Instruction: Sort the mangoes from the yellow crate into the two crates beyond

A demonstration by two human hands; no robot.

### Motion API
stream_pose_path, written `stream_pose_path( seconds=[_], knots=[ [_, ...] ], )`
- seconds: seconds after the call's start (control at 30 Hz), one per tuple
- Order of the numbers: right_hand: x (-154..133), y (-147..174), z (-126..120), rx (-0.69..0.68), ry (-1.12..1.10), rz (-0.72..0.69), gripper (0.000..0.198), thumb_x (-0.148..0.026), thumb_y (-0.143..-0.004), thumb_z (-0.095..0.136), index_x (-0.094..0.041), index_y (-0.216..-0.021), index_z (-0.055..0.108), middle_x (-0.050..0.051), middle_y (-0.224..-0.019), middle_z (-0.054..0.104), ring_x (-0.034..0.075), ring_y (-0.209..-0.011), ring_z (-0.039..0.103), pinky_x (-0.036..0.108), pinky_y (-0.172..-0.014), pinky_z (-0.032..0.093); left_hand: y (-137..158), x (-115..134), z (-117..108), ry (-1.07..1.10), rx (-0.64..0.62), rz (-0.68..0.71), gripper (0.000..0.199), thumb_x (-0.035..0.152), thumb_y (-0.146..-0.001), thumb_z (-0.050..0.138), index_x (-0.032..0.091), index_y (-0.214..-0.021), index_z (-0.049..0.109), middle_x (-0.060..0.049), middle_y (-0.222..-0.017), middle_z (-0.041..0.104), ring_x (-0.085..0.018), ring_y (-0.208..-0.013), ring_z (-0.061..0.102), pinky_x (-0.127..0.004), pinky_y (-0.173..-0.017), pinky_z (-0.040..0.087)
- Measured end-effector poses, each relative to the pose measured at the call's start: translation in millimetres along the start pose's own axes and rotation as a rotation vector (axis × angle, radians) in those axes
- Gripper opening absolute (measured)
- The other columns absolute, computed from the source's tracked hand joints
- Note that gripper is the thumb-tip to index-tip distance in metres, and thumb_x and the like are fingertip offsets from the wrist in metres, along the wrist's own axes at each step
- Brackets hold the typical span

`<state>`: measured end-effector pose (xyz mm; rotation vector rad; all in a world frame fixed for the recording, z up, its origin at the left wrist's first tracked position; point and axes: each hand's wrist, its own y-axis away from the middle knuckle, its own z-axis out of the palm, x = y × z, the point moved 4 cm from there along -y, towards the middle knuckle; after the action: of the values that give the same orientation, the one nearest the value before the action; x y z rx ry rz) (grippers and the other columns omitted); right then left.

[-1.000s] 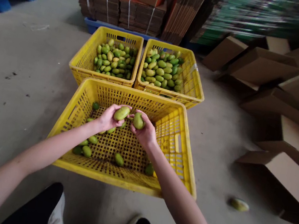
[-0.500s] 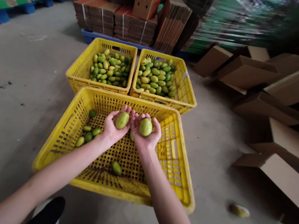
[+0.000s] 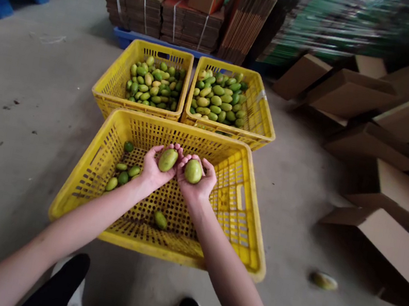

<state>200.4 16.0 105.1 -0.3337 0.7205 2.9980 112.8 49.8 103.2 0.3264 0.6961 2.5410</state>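
My left hand (image 3: 157, 170) is turned palm up with its fingers curled around a green mango (image 3: 167, 160). Close beside it, my right hand (image 3: 199, 182) cradles another green mango (image 3: 193, 171), also palm up. Both hands are over the front yellow plastic crate (image 3: 254, 229), whose bottom and sides are full of holes. Several loose mangoes (image 3: 123, 177) lie at the left inside this crate. One more mango (image 3: 160, 220) rests near the middle of its bottom, between my forearms.
Behind stand a left yellow crate (image 3: 101, 89) and a right yellow crate (image 3: 265, 129), both holding many green and yellowish mangoes. Open cardboard boxes (image 3: 396, 248) are heaped on the right. A fruit (image 3: 324, 280) lies on the floor. Flattened cartons (image 3: 138, 6) are stacked on a blue pallet.
The view has tilted slightly, so the crates appear higher. My right hand has shifted a little left and its mango has turned slightly; both mangoes remain in my hands.
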Motion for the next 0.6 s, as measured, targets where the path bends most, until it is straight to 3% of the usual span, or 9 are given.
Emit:
stream_pose_path(
  seconds=[0.17, 0.33, 0.47, 0.6],
  knots=[
    [0.4, -10.5, -9.4, -0.018, 0.046, -0.005, 0.015, -0.027, -0.082, 0.045, -0.017, -0.087, 0.055, 0.009, -0.082, 0.065, 0.018, -0.07, 0.061, 0.031, -0.06, 0.057, -4.8, 2.4, -3.2, -0.027, -0.002, -0.016, 0.025, 0.031, -0.085, 0.045, 0.012, -0.083, 0.063, -0.015, -0.085, 0.068, -0.025, -0.081, 0.067, -0.034, -0.066, 0.055],
    [5.8, -19.4, -16.9, 0.011, 0.127, 0.054, 0.019, -0.024, -0.086, 0.04, -0.015, -0.091, 0.055, 0.007, -0.076, 0.063, 0.017, -0.066, 0.058, 0.03, -0.057, 0.055, -9.4, 4.0, -9.6, -0.107, 0.054, -0.059, 0.037, 0.036, -0.088, 0.04, 0.007, -0.09, 0.063, -0.021, -0.084, 0.066, -0.028, -0.081, 0.066, -0.032, -0.055, 0.05],
    [5.0, -14.0, -8.2, -0.057, 0.192, -0.004, 0.018, -0.02, -0.084, 0.045, -0.018, -0.097, 0.058, 0.005, -0.084, 0.069, 0.015, -0.065, 0.061, 0.025, -0.056, 0.053, -10.4, 7.4, -8.7, -0.14, 0.019, -0.014, 0.022, 0.026, -0.085, 0.045, 0.014, -0.075, 0.06, -0.013, -0.081, 0.068, -0.024, -0.073, 0.067, -0.03, -0.053, 0.049],
    [3.2, -7.5, 0.2, -0.125, 0.252, -0.071, 0.021, -0.033, -0.088, 0.05, -0.02, -0.097, 0.064, 0.003, -0.082, 0.073, 0.015, -0.067, 0.066, 0.021, -0.049, 0.05, -9.6, 12.9, -6.7, -0.091, -0.016, 0.019, 0.027, 0.026, -0.086, 0.054, 0.017, -0.061, 0.054, -0.004, -0.073, 0.069, -0.018, -0.07, 0.068, -0.029, -0.062, 0.053]
  ],
)
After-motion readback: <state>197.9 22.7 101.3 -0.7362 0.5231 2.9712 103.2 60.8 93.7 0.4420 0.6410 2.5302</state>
